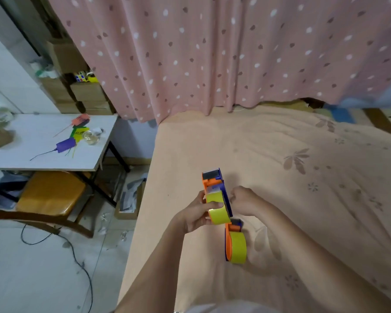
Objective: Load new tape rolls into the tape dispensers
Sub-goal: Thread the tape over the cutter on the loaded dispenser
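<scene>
Pink spotted curtains [212, 53] hang behind a bed covered by a peach sheet [291, 166], where tape dispensers are being loaded. At far left, a white table [43, 163] is seen strewn with small coloured items, with a wooden chair [50, 193] tucked beneath it and cardboard boxes [86, 93] stacked behind. Toward the middle, an orange-and-purple dispenser [215, 184] is held just above the sheet; its near side is gripped by the left hand [195, 214], whose fingers and thumb are curled around the yellow tape roll [219, 214] seated in it. The far side of the frame is steadied by the right hand [244, 202], fingers curled in against the purple plate, though exactly what they pinch cannot be told. A second dispenser [234, 242], already fitted with a yellow roll, is seen lying on the sheet just below the hands. The step in hand is judged to be the seating and threading of the roll; the loose end would next need to be drawn forward under the roller toward the cutter at the far end, with the frame kept from twisting.
</scene>
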The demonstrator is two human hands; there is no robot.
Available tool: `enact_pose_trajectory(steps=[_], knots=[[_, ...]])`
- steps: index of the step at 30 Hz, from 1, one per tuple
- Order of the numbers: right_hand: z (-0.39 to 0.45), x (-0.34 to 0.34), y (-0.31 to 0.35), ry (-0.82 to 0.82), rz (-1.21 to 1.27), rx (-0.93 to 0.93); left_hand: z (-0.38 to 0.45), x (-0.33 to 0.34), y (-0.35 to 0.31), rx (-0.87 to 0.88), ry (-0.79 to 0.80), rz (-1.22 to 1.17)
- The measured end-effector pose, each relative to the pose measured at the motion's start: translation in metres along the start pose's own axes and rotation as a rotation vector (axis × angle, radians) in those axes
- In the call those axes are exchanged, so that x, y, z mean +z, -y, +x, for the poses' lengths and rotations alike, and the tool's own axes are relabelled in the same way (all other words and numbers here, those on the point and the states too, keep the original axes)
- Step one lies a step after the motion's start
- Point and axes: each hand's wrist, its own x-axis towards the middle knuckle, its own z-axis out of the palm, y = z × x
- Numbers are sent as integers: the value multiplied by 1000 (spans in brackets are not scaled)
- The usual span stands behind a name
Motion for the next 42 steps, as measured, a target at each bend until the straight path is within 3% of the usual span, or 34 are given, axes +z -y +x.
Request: enact_pose_trajectory(steps=[2,4,8,13,24,33,42], knots=[[-4,-9,-6,-213,-47,-15,2,9,-4,25,-35,-10],[-7,-13,-7,-319,84,-90,2,15,-6,32,-62,14],[-7,-17,-2,-121,286,-176,6,25,-7,26,-61,59],[3,-27,-11,-85,381,-181,7,34,-7,28,-58,116],[0,-22,-18,-154,395,-157,16,46,5,-42,-94,94],[1,-28,-8,-301,343,-150,24,46,-1,-6,-121,82],[3,-44,9,-326,343,-170,27,38,-12,13,-119,68]])
